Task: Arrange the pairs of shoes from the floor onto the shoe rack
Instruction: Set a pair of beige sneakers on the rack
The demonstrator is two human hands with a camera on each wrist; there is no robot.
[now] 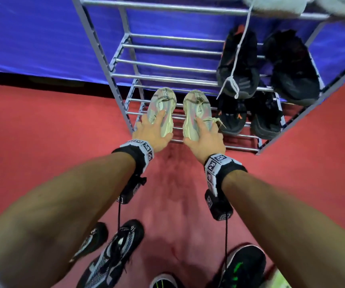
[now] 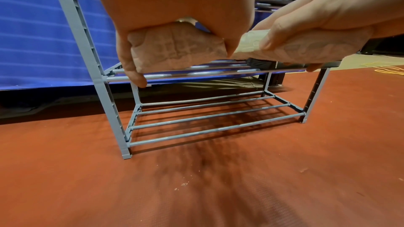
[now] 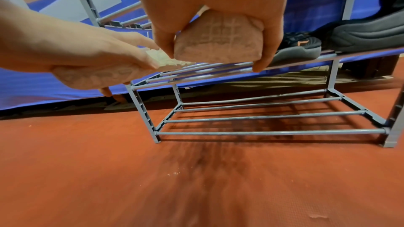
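A pair of pale grey-and-pink sneakers is held side by side over the left half of a grey rack's second-lowest shelf (image 1: 198, 142). My left hand (image 1: 152, 130) grips the heel of the left sneaker (image 1: 161, 102), thumb and fingers round its sides. The right hand (image 1: 205, 140) grips the right sneaker (image 1: 196, 107) the same way. In the wrist views the heels (image 2: 174, 47) (image 3: 218, 40) sit at the front bars (image 2: 174, 76); whether the soles rest on them I cannot tell.
Two black pairs fill the right half of the rack: one (image 1: 238, 65) on the shelf above, one (image 1: 232, 115) beside the sneakers. A white lace (image 1: 239, 48) hangs from white shoes on top. The bottom shelf (image 2: 218, 127) holds nothing. More shoes (image 1: 113, 256) (image 1: 242, 267) lie on the red floor.
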